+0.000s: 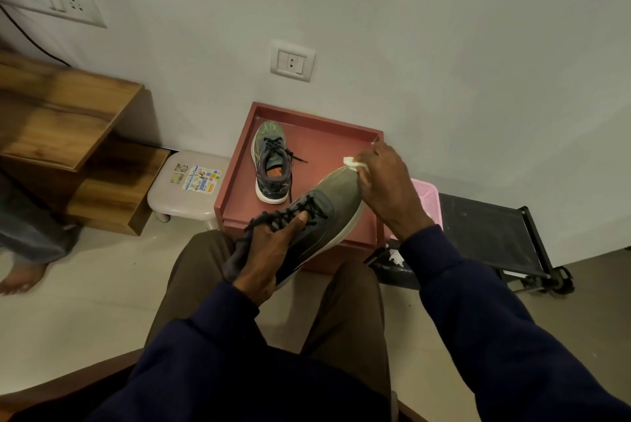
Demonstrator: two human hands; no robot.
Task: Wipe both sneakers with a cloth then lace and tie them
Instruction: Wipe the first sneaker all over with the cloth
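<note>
We hold one sneaker point(327, 213) above our lap and the front edge of the red table point(239, 162), its toe tilted up and away to the right. Our left hand point(269, 251) comes in from below, grip clamped round the heel end with the thumb lying along the black laces. Our right hand point(389, 189) bends down at the wrist, grip closed on a white cloth point(353, 162) pressed to the toe tip. The second sneaker point(271, 162) stands on the table with its toe toward the wall and its lace ends loose. Around it sit a white stool point(177, 189) on the left and a pink basket point(428, 196) and black cart point(488, 234) on the right, the basket partly hidden behind our right hand. A bare foot point(20, 276) shows at far left.
</note>
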